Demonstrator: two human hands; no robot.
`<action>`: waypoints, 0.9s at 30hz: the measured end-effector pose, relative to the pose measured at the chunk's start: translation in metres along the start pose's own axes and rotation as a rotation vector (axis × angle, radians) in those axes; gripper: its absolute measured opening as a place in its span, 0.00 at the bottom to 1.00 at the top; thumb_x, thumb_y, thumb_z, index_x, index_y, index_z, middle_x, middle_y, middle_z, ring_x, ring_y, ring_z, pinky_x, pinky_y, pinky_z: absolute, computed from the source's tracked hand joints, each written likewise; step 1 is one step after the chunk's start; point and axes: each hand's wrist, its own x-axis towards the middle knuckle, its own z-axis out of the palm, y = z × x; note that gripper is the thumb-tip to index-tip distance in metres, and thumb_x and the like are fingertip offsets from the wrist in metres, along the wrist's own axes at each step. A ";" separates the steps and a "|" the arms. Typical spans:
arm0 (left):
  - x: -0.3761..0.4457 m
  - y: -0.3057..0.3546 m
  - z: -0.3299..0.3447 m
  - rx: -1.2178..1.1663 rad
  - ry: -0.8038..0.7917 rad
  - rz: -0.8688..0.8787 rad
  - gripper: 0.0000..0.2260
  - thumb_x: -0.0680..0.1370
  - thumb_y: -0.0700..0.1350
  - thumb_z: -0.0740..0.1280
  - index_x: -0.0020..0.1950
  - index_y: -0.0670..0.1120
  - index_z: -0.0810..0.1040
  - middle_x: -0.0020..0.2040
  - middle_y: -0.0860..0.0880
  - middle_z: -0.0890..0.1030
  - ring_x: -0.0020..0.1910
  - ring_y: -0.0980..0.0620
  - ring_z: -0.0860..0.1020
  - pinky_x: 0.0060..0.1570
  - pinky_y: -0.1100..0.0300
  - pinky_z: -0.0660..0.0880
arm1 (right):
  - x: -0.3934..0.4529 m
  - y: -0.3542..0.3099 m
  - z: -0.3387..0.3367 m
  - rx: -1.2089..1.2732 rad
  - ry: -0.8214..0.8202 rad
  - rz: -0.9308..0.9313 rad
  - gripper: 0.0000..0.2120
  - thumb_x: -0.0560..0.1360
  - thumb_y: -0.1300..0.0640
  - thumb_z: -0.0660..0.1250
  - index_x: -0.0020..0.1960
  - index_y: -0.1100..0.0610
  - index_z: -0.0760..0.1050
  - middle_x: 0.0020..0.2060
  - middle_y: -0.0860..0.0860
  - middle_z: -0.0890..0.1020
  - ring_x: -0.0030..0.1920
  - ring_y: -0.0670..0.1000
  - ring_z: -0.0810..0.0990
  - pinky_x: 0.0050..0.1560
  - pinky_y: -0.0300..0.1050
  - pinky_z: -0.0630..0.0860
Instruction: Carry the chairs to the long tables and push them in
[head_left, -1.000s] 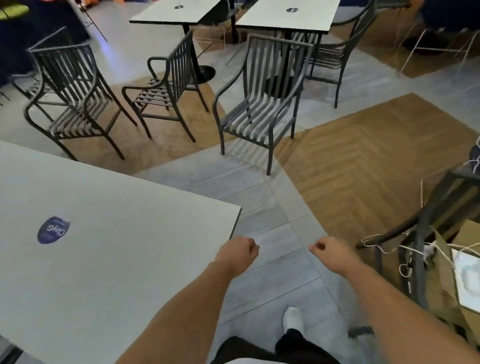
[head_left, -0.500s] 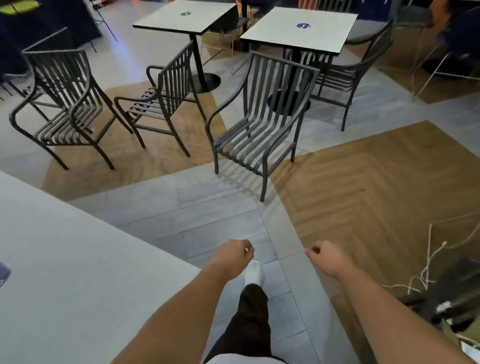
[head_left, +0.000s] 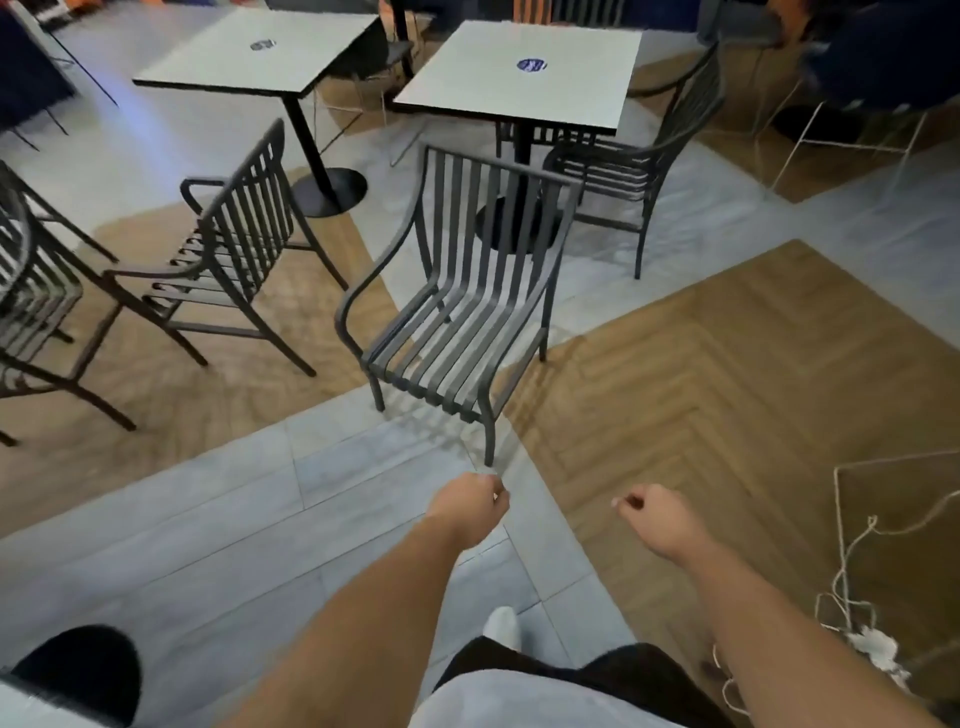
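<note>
Nearest chair (head_left: 457, 322) stands before table (head_left: 524, 78), another chair (head_left: 228, 260) left

Soft, even indoor light is falling from overhead, leaving the room moderately bright. The nearest chair (head_left: 462, 312) is casting a faint striped shadow on the grey floor (head_left: 208, 519) toward 6 o'clock. A pale bluish glare is showing at 10 o'clock. Wide-angle distortion is bending lines at the edges. Everything is looking slightly soft, and the far background at 12 o'clock is sinking into darkness.
</note>
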 end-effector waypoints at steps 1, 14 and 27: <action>0.015 0.005 -0.008 0.001 -0.008 0.001 0.17 0.86 0.54 0.57 0.60 0.46 0.81 0.55 0.43 0.83 0.52 0.42 0.80 0.49 0.51 0.77 | 0.012 -0.002 -0.010 0.000 0.000 0.008 0.16 0.81 0.50 0.66 0.37 0.54 0.75 0.31 0.49 0.78 0.34 0.48 0.75 0.33 0.41 0.68; 0.190 0.089 -0.063 -0.114 0.069 -0.129 0.15 0.86 0.52 0.58 0.56 0.46 0.82 0.46 0.45 0.84 0.45 0.43 0.82 0.50 0.49 0.81 | 0.231 -0.001 -0.158 -0.110 -0.001 -0.066 0.11 0.81 0.48 0.67 0.46 0.55 0.81 0.41 0.53 0.84 0.41 0.53 0.79 0.44 0.46 0.75; 0.319 0.157 -0.117 -0.228 0.168 -0.288 0.14 0.86 0.54 0.59 0.58 0.48 0.81 0.45 0.49 0.84 0.43 0.48 0.82 0.50 0.49 0.81 | 0.407 -0.083 -0.309 -0.320 -0.037 -0.271 0.15 0.82 0.46 0.65 0.52 0.56 0.83 0.47 0.55 0.86 0.48 0.58 0.80 0.50 0.48 0.76</action>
